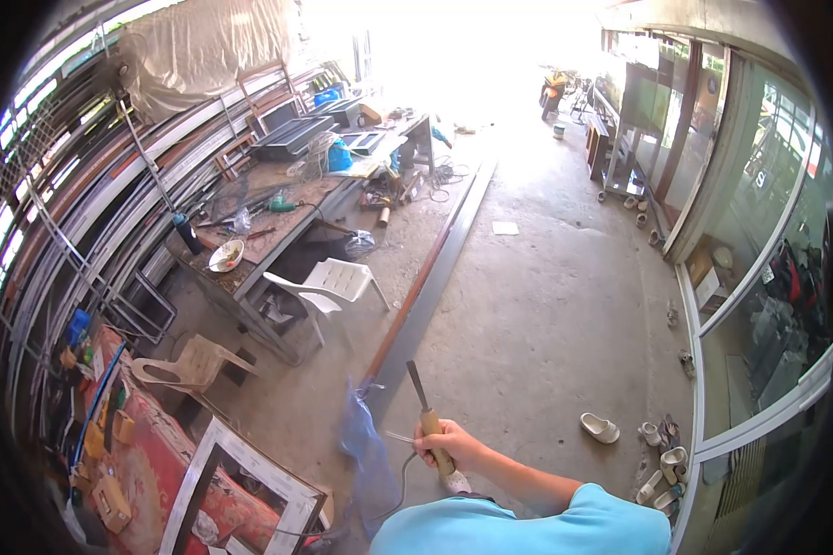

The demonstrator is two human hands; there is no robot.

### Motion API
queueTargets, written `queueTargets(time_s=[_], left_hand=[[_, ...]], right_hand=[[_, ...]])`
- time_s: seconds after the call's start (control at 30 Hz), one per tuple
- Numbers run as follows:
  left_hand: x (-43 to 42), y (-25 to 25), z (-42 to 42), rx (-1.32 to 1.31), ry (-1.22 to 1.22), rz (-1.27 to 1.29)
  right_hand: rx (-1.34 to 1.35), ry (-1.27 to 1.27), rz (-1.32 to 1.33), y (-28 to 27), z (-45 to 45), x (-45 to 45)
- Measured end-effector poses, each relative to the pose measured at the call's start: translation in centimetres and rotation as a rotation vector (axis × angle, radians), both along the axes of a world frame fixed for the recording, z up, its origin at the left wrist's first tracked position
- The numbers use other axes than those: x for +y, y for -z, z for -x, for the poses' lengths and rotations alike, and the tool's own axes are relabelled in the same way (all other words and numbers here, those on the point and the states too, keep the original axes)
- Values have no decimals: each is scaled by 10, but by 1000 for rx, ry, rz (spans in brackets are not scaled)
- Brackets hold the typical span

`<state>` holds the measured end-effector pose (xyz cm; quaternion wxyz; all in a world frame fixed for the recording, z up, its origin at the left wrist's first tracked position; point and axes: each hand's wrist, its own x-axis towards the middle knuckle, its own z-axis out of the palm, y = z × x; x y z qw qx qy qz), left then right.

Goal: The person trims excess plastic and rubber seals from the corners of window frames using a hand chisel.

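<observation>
My right hand [449, 446] is closed around the wooden handle of a tool [430, 423] in front of my body. The tool's narrow dark metal shaft points up and away, tilted slightly left; its exact kind is hard to tell. Two thin pale prongs or wires [399, 437] stick out to the left of the fingers. A grey cord [404, 476] runs down from the hand and off to the left. Left of the hand is a translucent blue plastic bag [365, 444], apart from the fingers. My left hand is out of view.
Long dark metal bars [435, 277] lie along the floor ahead. To the left stand a white plastic chair [338, 279], a beige chair [190, 365], a cluttered workbench [278, 217] and a white frame [190, 481]. Several shoes [673, 462] lie by the glass doors [759, 305].
</observation>
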<state>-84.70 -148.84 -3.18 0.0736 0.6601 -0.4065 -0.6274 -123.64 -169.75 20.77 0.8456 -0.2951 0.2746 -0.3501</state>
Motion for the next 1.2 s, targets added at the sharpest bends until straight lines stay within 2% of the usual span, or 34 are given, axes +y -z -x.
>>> queueTargets(time_s=[0.33, 0.53, 0.57, 0.6, 0.67, 0.7, 0.77, 0.83, 0.9, 0.97, 1.03, 1.07, 1.13, 1.17, 1.2], left_hand=[[14, -72, 40, 175, 31, 93], [23, -108, 63, 272, 36, 134], [16, -107, 66, 259, -181, 123], [-2, -142, 73, 293, -217, 81], [-14, -134, 70, 456, -290, -27], [-16, -142, 75, 457, -300, -28], [-30, -172, 95, 26, 13, 508], [-45, -271, 134, 349, -128, 544], [-44, -348, 161, 811, -129, 613], [-48, -402, 186, 1072, 71, 1033], [-57, -412, 196, 1407, 323, 1300], [-48, -420, 210, 1388, 246, 1302], [-35, -449, 235, 1506, -211, 1415], [-37, -446, 228, 1487, -240, 1420], [-41, -443, 219, 1551, -114, 1330]], right_hand=[[-46, -79, 17, -3, -6, -12], [19, -62, 2, -12, -6, -16], [21, -34, 9, -14, -4, -17], [24, -10, 11, -15, -5, -15], [50, -7, 5, -18, -3, -15], [45, -14, 0, -19, -1, -15], [38, -40, -16, -18, 1, -14], [13, 31, 8, -14, 2, -13], [40, 46, -17, -16, 5, -12], [29, 57, 0, -7, 7, -12], [-8, 66, 18, -7, 6, -8], [27, 73, -18, -13, 5, -4], [77, 74, 0, -11, 4, 1], [81, 50, -15, -6, 4, 3], [78, 44, 13, -3, 3, 3]])
